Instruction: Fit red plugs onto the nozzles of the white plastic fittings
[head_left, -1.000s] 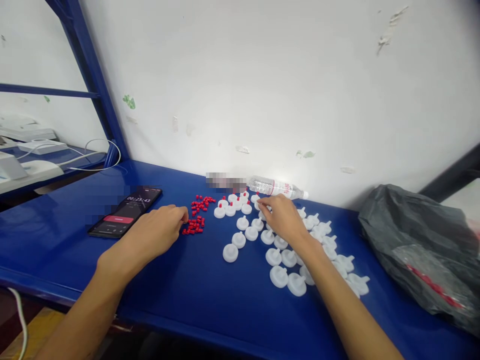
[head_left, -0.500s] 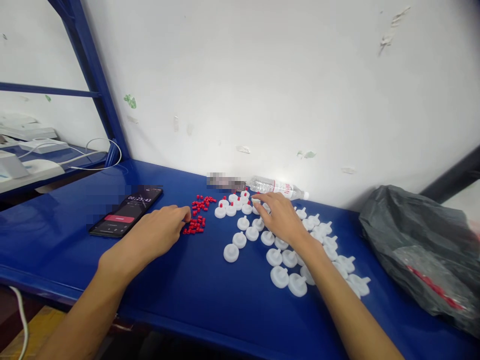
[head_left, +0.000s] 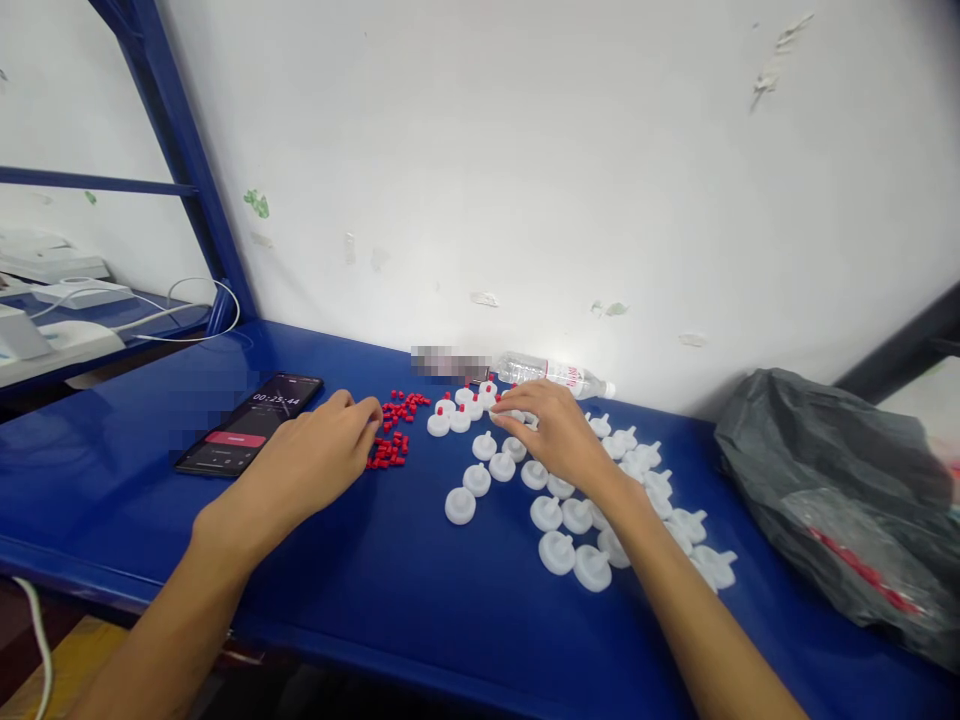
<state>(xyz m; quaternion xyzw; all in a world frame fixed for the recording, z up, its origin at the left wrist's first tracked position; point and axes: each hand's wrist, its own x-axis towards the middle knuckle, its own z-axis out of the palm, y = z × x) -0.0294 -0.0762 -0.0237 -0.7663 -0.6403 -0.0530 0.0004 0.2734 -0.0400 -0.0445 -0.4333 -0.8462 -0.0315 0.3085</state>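
Observation:
My left hand is closed, its fingers curled down at the left edge of the small red caps. Its fingertips are mostly hidden, so what they pinch cannot be made out. Over the white pieces, my right hand has thumb and fingers closed about a white disc-shaped piece with a spout, which is partly covered. Beside it stands a group of similar white pieces with red caps on their spouts. Uncapped white discs with bare spouts spread below and around my right forearm.
Left of my left hand lies a phone with a running timer. A clear plastic bottle lies along the wall beside a blurred item. On the right sits a dark plastic bag with a clear bag of red pieces.
My right hand has shifted slightly left and down, toward the capped white pieces. My left hand's fingers have curled a little more by the red caps.

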